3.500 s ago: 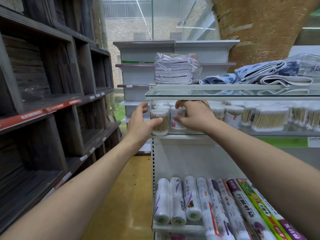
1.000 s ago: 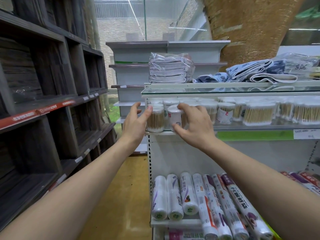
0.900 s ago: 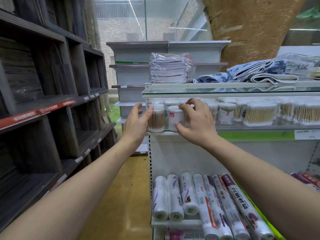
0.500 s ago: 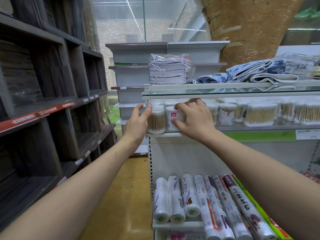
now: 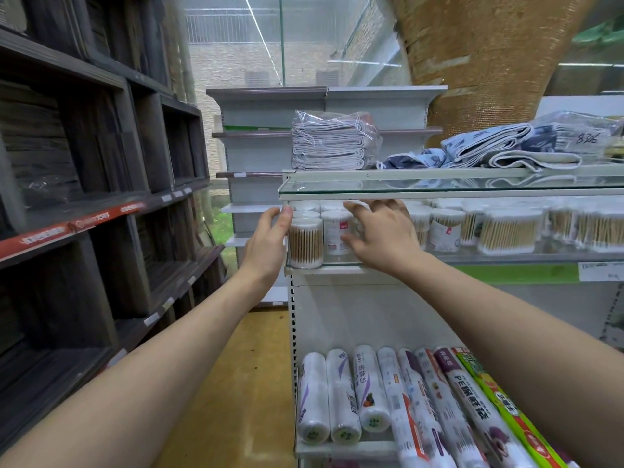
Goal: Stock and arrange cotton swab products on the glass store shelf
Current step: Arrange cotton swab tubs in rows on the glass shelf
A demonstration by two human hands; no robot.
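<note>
Clear round cotton swab jars stand in rows on the glass shelf (image 5: 506, 259). My left hand (image 5: 268, 239) lies with straight fingers flat against the left side of the front corner jar (image 5: 305, 243), which is full of wooden-stemmed swabs. My right hand (image 5: 383, 236) reaches in from the right with fingers spread. Its thumb touches the front of a white-labelled jar (image 5: 336, 231), and its fingers stretch over the jars behind, hiding some of them. More swab jars (image 5: 506, 231) fill the shelf to the right.
An upper glass shelf (image 5: 439, 185) just above my hands carries bagged folded cloths (image 5: 332, 141) and blue textiles (image 5: 489, 150). Rolls of plastic wrap (image 5: 368, 393) lie on the lower shelf. Dark wooden shelving (image 5: 101, 197) lines the left, across a yellow-floored aisle (image 5: 243, 383).
My right hand has loosened from a curl round the labelled jar to spread fingers reaching further back. The left hand stays against the corner jar. The view has shifted slightly.
</note>
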